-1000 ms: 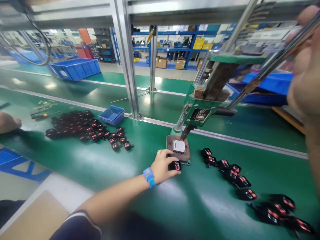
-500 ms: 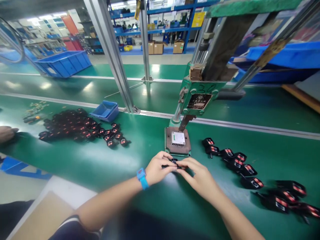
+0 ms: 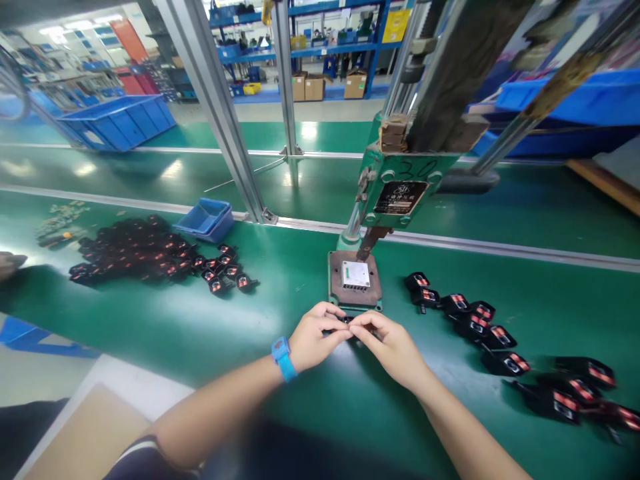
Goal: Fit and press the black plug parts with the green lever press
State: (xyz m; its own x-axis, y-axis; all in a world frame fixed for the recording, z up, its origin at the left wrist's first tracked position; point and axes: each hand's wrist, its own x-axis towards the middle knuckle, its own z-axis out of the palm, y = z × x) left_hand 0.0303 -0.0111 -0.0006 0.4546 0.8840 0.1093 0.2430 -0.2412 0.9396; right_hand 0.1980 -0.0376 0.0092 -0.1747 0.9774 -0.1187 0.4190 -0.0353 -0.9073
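Observation:
My left hand (image 3: 319,335) is closed on a small black part (image 3: 345,320), held just in front of the press base. Most of that part is hidden by the fingers. My right hand (image 3: 387,343) meets it from the other side, thumb and fingertips pinched together at the part. Whether the right fingers also hold a smaller piece cannot be made out. Right behind the hands stands a green hand press (image 3: 400,190), with a pale metal block (image 3: 356,275) on its brown base plate (image 3: 337,293).
Black parts with red and silver marks (image 3: 477,325) lie in a row on the right. A large pile of similar parts (image 3: 135,250) is at left, beside a small blue bin (image 3: 206,220). Another person's hand (image 3: 9,265) shows at the left edge. A metal post (image 3: 213,107) rises behind.
My right hand has shifted slightly left, its fingertips now pinched closer against the left fingers and covering more of the black part. The view has tilted slightly.

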